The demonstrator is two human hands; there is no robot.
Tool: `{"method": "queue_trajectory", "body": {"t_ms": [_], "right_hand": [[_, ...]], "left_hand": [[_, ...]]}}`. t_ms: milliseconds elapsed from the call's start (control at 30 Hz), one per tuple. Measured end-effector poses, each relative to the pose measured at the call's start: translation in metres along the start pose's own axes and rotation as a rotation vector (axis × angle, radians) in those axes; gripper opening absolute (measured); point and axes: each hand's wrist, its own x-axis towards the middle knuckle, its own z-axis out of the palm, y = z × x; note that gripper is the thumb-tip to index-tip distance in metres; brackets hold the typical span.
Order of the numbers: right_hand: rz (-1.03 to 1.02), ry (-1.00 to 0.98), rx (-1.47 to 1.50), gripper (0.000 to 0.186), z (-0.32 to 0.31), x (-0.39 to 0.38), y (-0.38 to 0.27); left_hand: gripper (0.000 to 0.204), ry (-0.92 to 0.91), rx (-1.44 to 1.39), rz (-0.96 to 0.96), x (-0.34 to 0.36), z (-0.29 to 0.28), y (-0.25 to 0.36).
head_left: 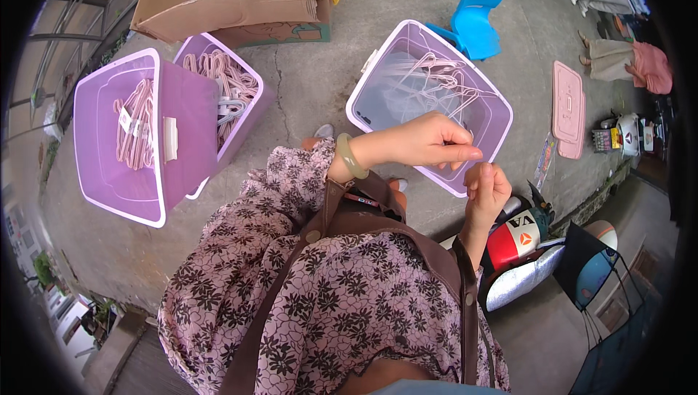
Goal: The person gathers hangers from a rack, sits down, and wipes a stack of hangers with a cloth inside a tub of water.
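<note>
My left hand (440, 142), with a pale green bangle (350, 156) on its wrist, is closed with the thumb pressed against the curled fingers. Close beside it on the right, my right hand (487, 185) is also closed in a pinch. Whatever they hold, if anything, is too small to make out. Both are over the near edge of a purple plastic bin (407, 28). Inside that bin lie several pale pink hangers (447, 78) and a heap of clear plastic bags (407, 97).
At left stand two more purple bins (195, 115) with bundled pink hangers (134, 129). Behind them sits an open cardboard box (240, 13) of clear packets. A blue chair (472, 24) stands beyond the bin, pink lids (567, 108) right, a red-and-white scooter (512, 238) near right. People (632, 60) are far right.
</note>
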Motion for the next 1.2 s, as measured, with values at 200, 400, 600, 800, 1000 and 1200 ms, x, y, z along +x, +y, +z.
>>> {"method": "queue_trajectory", "body": {"t_ms": [200, 400, 600, 800, 1000, 1200], "right_hand": [[0.032, -0.068, -0.160, 0.030, -0.073, 0.045, 0.103], [-0.180, -0.120, -0.197, 0.025, -0.104, 0.069, 0.257], [0.052, -0.410, -0.507, 0.028, -0.134, 0.073, 0.438], [0.095, -0.652, -0.705, 0.054, -0.142, 0.010, 0.559], [0.101, -0.614, -0.908, 0.041, -0.132, -0.002, 0.554], [0.098, -0.520, -1.009, 0.032, -0.131, -0.014, 0.556]], "left_hand": [[0.028, 0.230, -0.009, 0.107, 0.070, 0.032, -0.138], [0.022, 0.213, 0.103, 0.146, 0.079, 0.023, -0.302], [0.017, 0.141, 0.651, -0.247, 0.052, -0.001, -0.484], [0.015, -0.202, 0.841, -0.355, 0.007, 0.017, -0.587], [0.014, -0.145, 0.960, -0.331, -0.001, 0.029, -0.589], [0.019, -0.055, 1.205, -0.176, -0.010, 0.046, -0.585]]}}
